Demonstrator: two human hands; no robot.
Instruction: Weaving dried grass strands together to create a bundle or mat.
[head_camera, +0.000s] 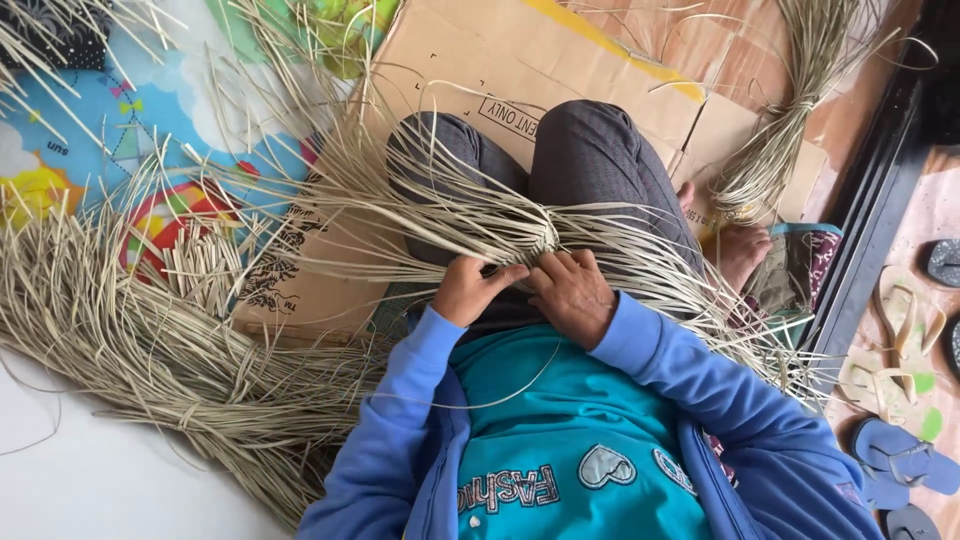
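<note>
Fingers of left hand (470, 288) and right hand (572, 290) pinch woven straw strips (520, 232) on lap; loose straw pile (150, 340) left.

soft even daylight | faint shadows | sharp focus | no glare

L hand (468, 288) & R hand (572, 292) side by side on lap — fingers curled, pinching.

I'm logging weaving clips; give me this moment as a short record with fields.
left hand: left hand grips pale dried straw strands on the lap
right hand: right hand presses the same strands
seat: flattened brown cardboard sheet
left side: loose heap of straw
right side: tied straw bundle, blue flip-flops
</note>
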